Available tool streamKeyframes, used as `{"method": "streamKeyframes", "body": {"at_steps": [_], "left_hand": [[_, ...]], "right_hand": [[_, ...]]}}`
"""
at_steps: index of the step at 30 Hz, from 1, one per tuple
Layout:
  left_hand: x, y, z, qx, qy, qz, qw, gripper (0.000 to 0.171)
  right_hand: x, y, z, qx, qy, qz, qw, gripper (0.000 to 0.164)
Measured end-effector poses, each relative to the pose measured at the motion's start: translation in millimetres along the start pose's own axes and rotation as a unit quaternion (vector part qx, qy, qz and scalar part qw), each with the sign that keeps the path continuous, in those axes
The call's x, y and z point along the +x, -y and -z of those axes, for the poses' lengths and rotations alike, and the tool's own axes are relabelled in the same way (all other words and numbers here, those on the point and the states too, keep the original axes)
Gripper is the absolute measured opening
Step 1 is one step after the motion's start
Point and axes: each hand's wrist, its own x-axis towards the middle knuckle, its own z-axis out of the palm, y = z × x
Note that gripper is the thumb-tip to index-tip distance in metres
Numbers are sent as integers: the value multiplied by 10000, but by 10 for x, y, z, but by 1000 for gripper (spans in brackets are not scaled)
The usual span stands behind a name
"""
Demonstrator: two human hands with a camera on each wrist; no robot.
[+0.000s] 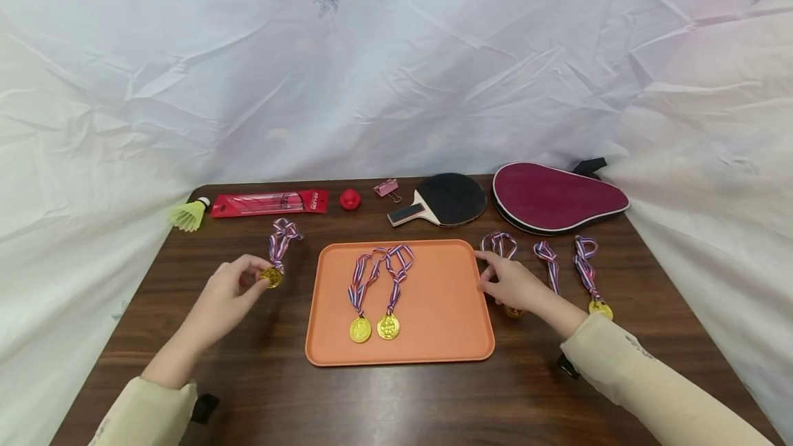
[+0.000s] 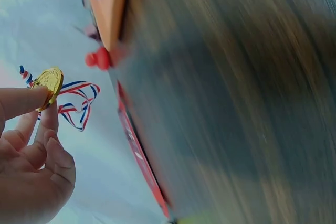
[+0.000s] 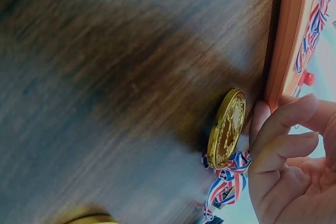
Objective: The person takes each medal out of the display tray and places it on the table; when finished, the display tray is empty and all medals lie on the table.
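One medal (image 1: 271, 277) is pinched between the thumb and fingers of my left hand (image 1: 230, 296), left of centre in the head view, its ribbon (image 1: 280, 243) reaching upward. Centre right, my right hand (image 1: 513, 285) touches the tray (image 1: 449, 308) at its rim, whether gripping I cannot tell; two other medals (image 1: 388, 327) lie on it.

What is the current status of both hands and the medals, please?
Left hand pinching gold medal; right hand touching orange tray, right edge. Two medals lying on tray. No obstruction seen between held medal and tray.
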Motion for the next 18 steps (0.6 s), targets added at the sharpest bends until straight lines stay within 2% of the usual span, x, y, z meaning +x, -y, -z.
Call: {"method": "streamKeyframes", "body": {"at_steps": [4, 8, 12, 18], "left_hand": [[-4, 119, 36, 135, 8, 150, 9998, 18], [-27, 205, 31, 51, 352, 444, 9984, 19], [-63, 273, -6, -36, 588, 701, 9958, 19], [-128, 352, -93, 13, 778, 848, 9934, 18]], "right_hand": [[9, 2, 1, 17, 0, 23, 10000, 60], [11, 6, 0, -4, -2, 24, 10000, 60], [8, 12, -2, 9, 10, 0, 10000, 60], [8, -10, 10, 82, 31, 4, 10000, 59]]}}
